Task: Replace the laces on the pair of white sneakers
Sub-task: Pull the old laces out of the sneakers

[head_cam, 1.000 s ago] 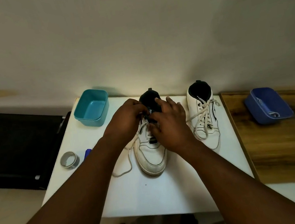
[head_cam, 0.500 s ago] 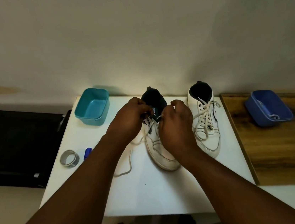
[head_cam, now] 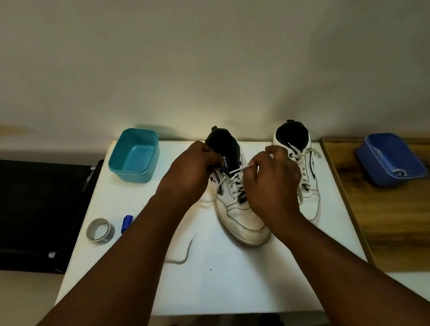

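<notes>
Two white sneakers with black collars stand on the white table [head_cam: 223,283]. The left sneaker [head_cam: 240,222] sits toe toward me, angled slightly right. My left hand [head_cam: 191,174] grips its upper left edge beside the black tongue. My right hand [head_cam: 273,182] pinches a white lace end [head_cam: 239,170] drawn taut to the right from the upper eyelets. A loose stretch of lace [head_cam: 185,251] trails on the table to the left of the shoe. The right sneaker [head_cam: 307,162] stands fully laced, partly hidden behind my right hand.
A teal tub [head_cam: 134,156] stands at the table's back left. A tape roll [head_cam: 99,230] and a blue cap [head_cam: 127,222] lie near the left edge. On the wooden surface [head_cam: 410,220] to the right, a blue tray [head_cam: 389,157] holds a lace.
The left sneaker has turned and shifted right toward the other shoe. My right hand has pulled a lace end out to the right, and my left hand stays at the shoe's collar.
</notes>
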A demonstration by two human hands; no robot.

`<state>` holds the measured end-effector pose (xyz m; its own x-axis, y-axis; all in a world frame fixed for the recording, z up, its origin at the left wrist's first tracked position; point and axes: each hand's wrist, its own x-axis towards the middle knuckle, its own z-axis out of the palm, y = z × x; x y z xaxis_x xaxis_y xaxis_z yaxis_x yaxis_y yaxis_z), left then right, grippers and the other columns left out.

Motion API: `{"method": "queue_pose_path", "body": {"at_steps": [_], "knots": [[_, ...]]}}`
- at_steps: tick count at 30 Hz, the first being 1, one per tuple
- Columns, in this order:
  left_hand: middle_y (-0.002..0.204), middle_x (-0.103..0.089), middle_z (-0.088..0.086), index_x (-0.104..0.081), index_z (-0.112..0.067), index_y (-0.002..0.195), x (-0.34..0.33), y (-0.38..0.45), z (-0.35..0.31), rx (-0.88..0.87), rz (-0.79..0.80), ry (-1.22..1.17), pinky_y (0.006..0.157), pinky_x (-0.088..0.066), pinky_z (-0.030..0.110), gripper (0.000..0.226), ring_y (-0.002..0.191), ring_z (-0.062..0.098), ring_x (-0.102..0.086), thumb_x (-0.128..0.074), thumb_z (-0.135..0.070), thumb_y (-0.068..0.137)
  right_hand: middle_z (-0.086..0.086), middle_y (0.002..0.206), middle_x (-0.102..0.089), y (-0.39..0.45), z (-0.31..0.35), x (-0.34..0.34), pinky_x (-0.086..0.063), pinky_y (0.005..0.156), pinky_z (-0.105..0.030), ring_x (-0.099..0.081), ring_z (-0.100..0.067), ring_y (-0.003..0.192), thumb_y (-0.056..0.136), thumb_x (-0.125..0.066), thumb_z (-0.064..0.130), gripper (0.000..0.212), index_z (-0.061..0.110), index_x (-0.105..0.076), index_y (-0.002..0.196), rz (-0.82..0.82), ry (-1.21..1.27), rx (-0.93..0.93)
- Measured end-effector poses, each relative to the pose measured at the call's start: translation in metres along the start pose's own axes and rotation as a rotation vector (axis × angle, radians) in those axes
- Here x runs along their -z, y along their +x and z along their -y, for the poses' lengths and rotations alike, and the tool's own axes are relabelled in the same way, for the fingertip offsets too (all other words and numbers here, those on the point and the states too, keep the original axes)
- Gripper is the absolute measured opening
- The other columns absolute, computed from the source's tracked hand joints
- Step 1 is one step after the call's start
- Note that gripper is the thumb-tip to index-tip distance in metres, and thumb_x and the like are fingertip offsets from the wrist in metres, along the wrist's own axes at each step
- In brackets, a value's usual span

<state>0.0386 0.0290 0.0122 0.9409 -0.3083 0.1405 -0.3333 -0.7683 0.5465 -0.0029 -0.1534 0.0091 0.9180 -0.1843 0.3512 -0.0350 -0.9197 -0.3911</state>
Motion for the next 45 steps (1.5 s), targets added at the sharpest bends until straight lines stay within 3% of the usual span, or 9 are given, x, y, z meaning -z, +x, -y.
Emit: {"method": "queue_pose_path", "body": {"at_steps": [6,11,16,23,28,32,35,40,45], "knots": [[0.125,-0.060,0.003,-0.074,-0.025,0.118,0.000,0.001,0.000,0.006,0.001,0.015,0.088,-0.044,0.027,0.028,0.107,0.022,-0.060,-0.066,-0.010,0.095,-0.008,0.159,-0.040,0.005,0.009,-0.005,-0.013,0.122,-0.062,-0.019,-0.040,0.154,0.092,-0.062,0.018,0.032,0.026,-0.069,0.122,0.244,-0.054,0.265],[0.118,-0.058,-0.004,-0.075,-0.026,0.112,0.002,0.002,0.001,0.055,0.049,-0.025,0.090,-0.048,0.032,0.020,0.105,0.017,-0.058,-0.064,-0.026,0.095,-0.008,0.133,-0.059,0.006,0.004,-0.008,-0.024,0.117,-0.059,-0.047,-0.037,0.134,0.089,-0.065,0.012,0.013,0.021,-0.071,0.096,0.143,-0.068,0.199],[0.109,-0.052,-0.014,-0.075,-0.026,0.108,0.006,0.003,-0.001,0.096,0.091,-0.071,0.088,-0.048,0.028,0.031,0.099,0.008,-0.054,-0.055,-0.040,0.089,-0.012,0.124,-0.055,0.013,-0.016,0.007,-0.041,0.094,-0.048,-0.057,-0.038,0.111,0.092,-0.061,0.012,0.022,0.020,-0.067,0.111,0.052,-0.040,-0.156],[0.122,-0.059,0.002,-0.075,-0.026,0.114,0.001,0.002,-0.002,0.029,0.031,0.002,0.090,-0.047,0.032,0.025,0.107,0.022,-0.059,-0.066,-0.013,0.095,-0.008,0.157,-0.043,0.006,0.008,-0.009,-0.014,0.121,-0.063,-0.022,-0.040,0.153,0.094,-0.064,0.020,0.029,0.028,-0.070,0.122,0.208,-0.063,0.267],[0.121,-0.059,0.002,-0.075,-0.027,0.111,0.001,0.000,0.000,0.011,0.005,-0.005,0.090,-0.050,0.036,0.024,0.105,0.023,-0.060,-0.068,-0.012,0.095,-0.006,0.141,-0.057,0.006,0.002,-0.010,-0.017,0.120,-0.061,-0.037,-0.036,0.145,0.094,-0.063,0.019,0.009,0.023,-0.070,0.097,0.131,-0.023,0.220],[0.119,-0.058,-0.001,-0.076,-0.027,0.113,0.001,0.000,0.002,0.003,0.006,-0.010,0.087,-0.043,0.025,0.025,0.106,0.020,-0.059,-0.067,-0.012,0.095,-0.012,0.122,-0.056,0.016,-0.012,0.003,-0.044,0.101,-0.048,-0.057,-0.030,0.109,0.098,-0.047,0.017,0.015,0.014,-0.062,0.102,-0.139,0.150,-0.066],[0.122,-0.059,0.001,-0.076,-0.027,0.114,0.000,0.000,0.003,-0.006,0.005,0.012,0.087,-0.039,0.023,0.026,0.108,0.021,-0.059,-0.067,-0.011,0.096,-0.015,0.128,-0.052,0.021,-0.021,0.010,-0.047,0.101,-0.048,-0.058,-0.034,0.112,0.104,-0.047,0.015,0.017,0.011,-0.062,0.111,-0.143,0.384,-0.419],[0.119,-0.059,0.001,-0.075,-0.027,0.113,-0.002,0.001,0.001,0.000,-0.013,0.009,0.084,-0.041,0.026,0.025,0.104,0.022,-0.060,-0.066,-0.012,0.095,-0.008,0.147,-0.051,0.007,0.000,0.000,-0.024,0.119,-0.058,-0.036,-0.037,0.144,0.093,-0.063,0.023,0.030,0.027,-0.069,0.123,0.045,0.072,0.173],[0.119,-0.058,-0.001,-0.074,-0.028,0.113,-0.003,0.001,0.002,0.006,0.000,0.004,0.087,-0.047,0.031,0.025,0.103,0.020,-0.059,-0.066,-0.013,0.095,-0.004,0.139,-0.060,0.005,0.003,-0.014,-0.013,0.122,-0.061,-0.039,-0.036,0.144,0.093,-0.066,0.019,0.016,0.026,-0.075,0.103,0.174,-0.022,0.205]]}}
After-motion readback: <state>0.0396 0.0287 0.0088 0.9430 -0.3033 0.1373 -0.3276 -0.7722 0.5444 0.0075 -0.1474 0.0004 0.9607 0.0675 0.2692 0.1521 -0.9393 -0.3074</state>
